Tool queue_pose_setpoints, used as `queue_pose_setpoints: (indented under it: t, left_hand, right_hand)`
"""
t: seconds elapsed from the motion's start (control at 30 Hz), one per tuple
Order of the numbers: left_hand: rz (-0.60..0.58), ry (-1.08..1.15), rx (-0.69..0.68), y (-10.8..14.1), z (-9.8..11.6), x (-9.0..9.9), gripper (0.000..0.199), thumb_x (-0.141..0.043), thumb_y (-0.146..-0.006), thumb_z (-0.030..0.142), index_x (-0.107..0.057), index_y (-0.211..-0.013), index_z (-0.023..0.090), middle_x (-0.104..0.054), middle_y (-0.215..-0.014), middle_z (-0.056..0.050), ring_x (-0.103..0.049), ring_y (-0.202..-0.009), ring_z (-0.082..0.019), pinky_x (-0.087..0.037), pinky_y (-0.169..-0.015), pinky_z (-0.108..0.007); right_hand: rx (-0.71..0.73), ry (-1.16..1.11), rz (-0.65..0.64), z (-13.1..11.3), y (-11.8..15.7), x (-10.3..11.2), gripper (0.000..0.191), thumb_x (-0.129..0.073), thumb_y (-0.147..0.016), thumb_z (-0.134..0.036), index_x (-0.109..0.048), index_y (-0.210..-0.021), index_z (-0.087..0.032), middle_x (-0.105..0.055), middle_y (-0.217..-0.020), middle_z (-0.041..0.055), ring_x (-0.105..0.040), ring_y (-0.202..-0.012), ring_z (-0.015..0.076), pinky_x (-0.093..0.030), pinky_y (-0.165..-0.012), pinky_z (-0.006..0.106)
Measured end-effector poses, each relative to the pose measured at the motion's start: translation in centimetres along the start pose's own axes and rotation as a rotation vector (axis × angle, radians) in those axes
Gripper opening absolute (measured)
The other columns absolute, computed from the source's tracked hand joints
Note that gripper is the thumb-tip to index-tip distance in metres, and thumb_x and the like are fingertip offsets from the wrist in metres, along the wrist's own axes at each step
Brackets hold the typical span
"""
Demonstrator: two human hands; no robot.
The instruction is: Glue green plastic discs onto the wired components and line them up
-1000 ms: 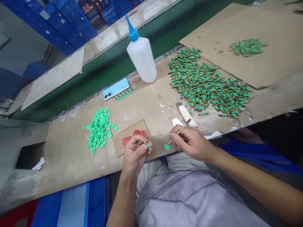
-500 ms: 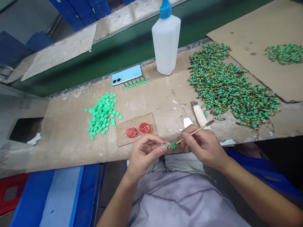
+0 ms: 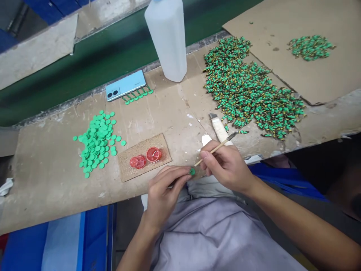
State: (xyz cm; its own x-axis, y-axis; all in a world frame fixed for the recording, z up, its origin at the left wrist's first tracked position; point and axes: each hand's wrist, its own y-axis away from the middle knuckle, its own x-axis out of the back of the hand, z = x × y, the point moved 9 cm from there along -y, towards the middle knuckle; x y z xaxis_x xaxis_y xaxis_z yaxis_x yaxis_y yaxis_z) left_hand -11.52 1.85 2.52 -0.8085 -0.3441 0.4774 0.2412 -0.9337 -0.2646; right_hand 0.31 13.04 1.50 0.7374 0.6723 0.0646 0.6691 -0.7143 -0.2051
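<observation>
My left hand (image 3: pixel 166 188) pinches a small green figure on a round green base (image 3: pixel 192 171) between thumb and fingertips; most of the figure is hidden by the fingers. My right hand (image 3: pixel 227 163) grips a thin wooden brush (image 3: pixel 218 147), dark end up and to the right. Its bare pale end points down at the base, a small gap away. Left of my hands, a brown board (image 3: pixel 128 174) bears a red cap (image 3: pixel 153 154) with wet, shiny contents and a second red piece (image 3: pixel 138 162). A knife with a wrapped handle (image 3: pixel 221 130) lies beyond my right hand.
Green discs (image 3: pixel 97 141) are heaped at left. Several green figures on bases (image 3: pixel 137 96) lean on a light-blue phone (image 3: pixel 126 85). A tall white bottle (image 3: pixel 169 45) stands behind. Painted green figures (image 3: pixel 248 90) are piled at right, with a smaller heap (image 3: pixel 310 47) on cardboard (image 3: pixel 338 79).
The view has swung to the right, so the bench things sit further left. The brush's bare end has come away from the green base, and my left fingers now cover more of the figure.
</observation>
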Motion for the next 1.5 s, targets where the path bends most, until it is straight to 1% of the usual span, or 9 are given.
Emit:
queue_pose_setpoints:
  t: [0.17, 0.3, 0.5, 0.6, 0.7, 0.87, 1.17, 1.37, 1.5]
  left_hand:
    - [-0.012, -0.055, -0.037, -0.2, 0.3, -0.2, 0.025, -0.073, -0.09, 0.006, -0.073, -0.109, 0.022, -0.078, -0.103, -0.003, -0.072, -0.093, -0.016, -0.058, -0.084, -0.028]
    - [-0.019, -0.09, -0.057, -0.3, 0.5, -0.3, 0.026, -0.072, -0.091, 0.005, -0.073, -0.11, 0.022, -0.078, -0.103, -0.003, -0.072, -0.092, -0.016, -0.058, -0.083, -0.028]
    - [-0.01, -0.11, -0.112, -0.1, 0.8, -0.5, 0.029, -0.072, -0.09, 0.004, -0.072, -0.113, 0.023, -0.078, -0.103, -0.005, -0.072, -0.093, -0.02, -0.06, -0.082, -0.033]
    - [0.0, -0.12, -0.129, -0.1, 1.0, -0.5, 0.032, -0.072, -0.089, 0.002, -0.072, -0.112, 0.023, -0.077, -0.102, -0.005, -0.072, -0.093, -0.019, -0.06, -0.081, -0.033]
    - [0.009, -0.135, -0.13, -0.1, 1.0, -0.4, 0.029, -0.072, -0.089, 0.004, -0.072, -0.112, 0.023, -0.077, -0.101, -0.005, -0.073, -0.092, -0.02, -0.06, -0.081, -0.034]
    - [-0.002, -0.159, -0.154, -0.1, 1.1, -0.5, 0.03, -0.072, -0.089, 0.003, -0.071, -0.112, 0.022, -0.077, -0.102, -0.005, -0.073, -0.092, -0.019, -0.06, -0.081, -0.033]
    - [0.028, -0.251, -0.295, 0.3, 2.2, -0.8, 0.036, -0.071, -0.088, 0.0, -0.07, -0.117, 0.02, -0.078, -0.102, -0.007, -0.075, -0.09, -0.021, -0.064, -0.078, -0.034]
    - [-0.033, -0.267, -0.359, 0.3, 2.2, -1.2, 0.036, -0.071, -0.087, -0.002, -0.07, -0.117, 0.02, -0.078, -0.102, -0.007, -0.075, -0.093, -0.021, -0.065, -0.08, -0.034]
    - [-0.045, -0.218, -0.345, 0.1, 1.7, -1.0, 0.039, -0.072, -0.087, -0.002, -0.07, -0.119, 0.021, -0.078, -0.105, -0.006, -0.075, -0.094, -0.021, -0.065, -0.081, -0.035]
  right_hand:
    - [0.033, 0.047, -0.011, -0.2, 0.0, 0.0, 0.027, -0.049, -0.107, -0.034, -0.055, -0.084, -0.019, -0.057, -0.07, -0.0018, -0.053, -0.049, 0.0072, -0.041, -0.044, 0.018]
    - [0.034, 0.072, -0.017, -0.1, 0.1, 0.1, 0.027, -0.049, -0.107, -0.033, -0.055, -0.085, -0.019, -0.057, -0.069, -0.0016, -0.052, -0.052, 0.0082, -0.041, -0.047, 0.02]
    - [0.052, 0.05, -0.021, -0.2, 0.1, 0.1, 0.027, -0.049, -0.106, -0.031, -0.056, -0.083, -0.019, -0.057, -0.071, -0.0013, -0.051, -0.052, 0.0078, -0.04, -0.049, 0.02]
    - [0.061, 0.049, -0.026, -0.3, 0.1, 0.0, 0.028, -0.048, -0.107, -0.03, -0.056, -0.082, -0.019, -0.057, -0.072, -0.0012, -0.051, -0.052, 0.0075, -0.039, -0.049, 0.02]
    - [0.054, 0.056, -0.029, -0.1, 0.1, 0.0, 0.029, -0.048, -0.107, -0.032, -0.055, -0.083, -0.019, -0.057, -0.072, -0.001, -0.051, -0.052, 0.0079, -0.039, -0.049, 0.021]
    - [0.06, 0.059, -0.032, -0.2, 0.0, 0.1, 0.028, -0.048, -0.107, -0.03, -0.056, -0.083, -0.018, -0.057, -0.071, -0.0013, -0.05, -0.052, 0.0076, -0.039, -0.051, 0.021]
    - [0.079, 0.048, -0.041, -0.5, 0.0, 0.0, 0.027, -0.047, -0.107, -0.029, -0.055, -0.083, -0.019, -0.057, -0.072, -0.0017, -0.05, -0.053, 0.0074, -0.04, -0.051, 0.021]
    - [0.08, 0.041, -0.04, -0.3, 0.0, 0.0, 0.025, -0.048, -0.106, -0.028, -0.056, -0.084, -0.019, -0.057, -0.072, -0.0018, -0.05, -0.053, 0.0078, -0.04, -0.051, 0.021]
    - [0.079, 0.025, -0.046, -0.5, -0.1, 0.0, 0.024, -0.048, -0.105, -0.025, -0.055, -0.082, -0.019, -0.057, -0.07, -0.0023, -0.05, -0.054, 0.0081, -0.039, -0.052, 0.022]
